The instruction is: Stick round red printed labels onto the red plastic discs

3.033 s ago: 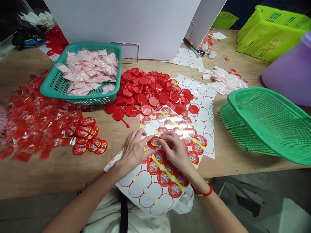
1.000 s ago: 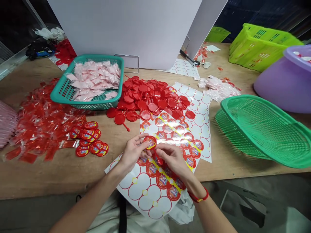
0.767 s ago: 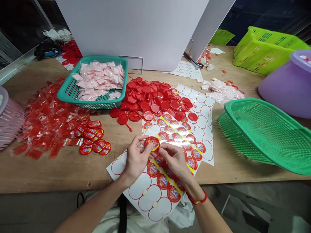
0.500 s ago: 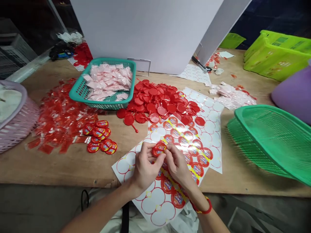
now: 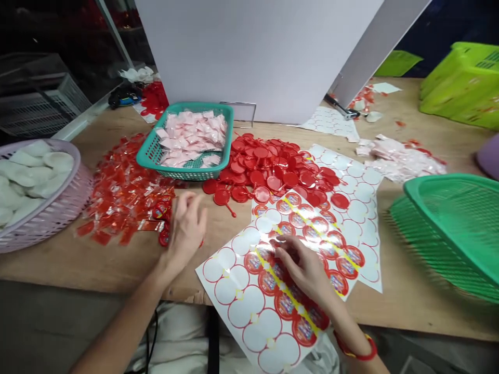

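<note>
My left hand (image 5: 186,228) is over a small pile of red discs with printed stickers (image 5: 163,238), hiding most of it. Its fingers are bent but spread, and nothing shows between them; the space under the palm is hidden. My right hand (image 5: 306,267) hovers above a sticker sheet (image 5: 249,301), thumb and index finger apart, with nothing visible in it. Round red printed stickers (image 5: 284,304) fill part of that sheet; elsewhere only white circles with red outlines show. Beyond it lies a heap of plain red discs with short stems (image 5: 273,174).
Left are clear packets of red pieces (image 5: 120,189) and a pink basket of white pieces (image 5: 74,176). A teal basket (image 5: 142,156) holds pale pink packets. At right stand a green basket (image 5: 432,218) and a lime crate (image 5: 460,93). A white panel (image 5: 253,57) rises behind.
My left hand has moved left from the sheet to the stickered pile; the stickered disc it held is out of sight. My right hand stays over the sheet, fingers parted. The view has shifted left.
</note>
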Action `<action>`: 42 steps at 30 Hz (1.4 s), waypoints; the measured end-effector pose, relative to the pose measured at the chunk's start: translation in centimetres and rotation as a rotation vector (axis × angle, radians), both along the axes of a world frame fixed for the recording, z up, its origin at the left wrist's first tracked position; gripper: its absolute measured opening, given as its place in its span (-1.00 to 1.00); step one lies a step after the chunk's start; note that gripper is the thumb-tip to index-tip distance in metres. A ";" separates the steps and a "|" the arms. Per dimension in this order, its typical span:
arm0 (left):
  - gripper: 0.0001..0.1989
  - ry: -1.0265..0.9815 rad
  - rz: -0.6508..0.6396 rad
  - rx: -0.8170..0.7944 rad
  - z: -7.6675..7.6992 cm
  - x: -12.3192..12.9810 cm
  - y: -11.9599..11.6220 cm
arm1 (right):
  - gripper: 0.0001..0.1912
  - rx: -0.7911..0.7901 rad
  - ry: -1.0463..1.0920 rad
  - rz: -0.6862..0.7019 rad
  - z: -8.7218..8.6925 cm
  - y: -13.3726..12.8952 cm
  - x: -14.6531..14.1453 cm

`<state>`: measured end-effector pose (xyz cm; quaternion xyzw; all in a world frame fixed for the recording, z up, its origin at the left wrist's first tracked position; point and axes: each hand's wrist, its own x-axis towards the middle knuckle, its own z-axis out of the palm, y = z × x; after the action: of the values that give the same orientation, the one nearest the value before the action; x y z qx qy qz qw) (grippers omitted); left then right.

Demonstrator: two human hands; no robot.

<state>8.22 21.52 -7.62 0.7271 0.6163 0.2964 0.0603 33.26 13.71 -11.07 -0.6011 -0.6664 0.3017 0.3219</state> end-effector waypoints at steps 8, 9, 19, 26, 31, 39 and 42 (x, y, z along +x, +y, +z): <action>-0.64 -0.123 -0.385 -0.510 -1.5 11.1 1.3 | -0.86 0.138 0.081 -0.131 -1.2 -0.8 -0.9; -0.65 -0.117 -0.381 -0.526 -1.5 11.9 2.1 | -0.86 0.141 0.074 -0.130 -1.2 -0.9 -1.0; -0.92 -0.356 -0.527 -0.626 -2.2 14.6 5.5 | -0.86 0.306 -0.066 -0.212 0.0 1.1 1.3; -0.91 -0.586 -0.567 -0.738 -2.5 14.7 4.6 | -0.88 0.367 -0.213 -0.168 0.4 5.6 3.6; -0.75 -0.669 -0.501 -0.819 -2.0 14.3 3.8 | -0.92 0.364 -0.176 -0.139 -0.3 5.2 3.2; -0.73 -0.542 -0.513 -0.618 -1.5 14.3 2.6 | -0.87 0.481 -0.184 -0.096 -0.3 5.2 3.3; -0.74 -0.538 -0.527 -0.597 -1.3 14.2 2.4 | -0.85 0.478 -0.197 -0.109 -0.3 5.3 3.3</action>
<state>22.41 23.90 -8.94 0.7070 0.4317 0.2587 0.4969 36.55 18.96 -11.38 -0.5694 -0.7136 0.0580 0.4039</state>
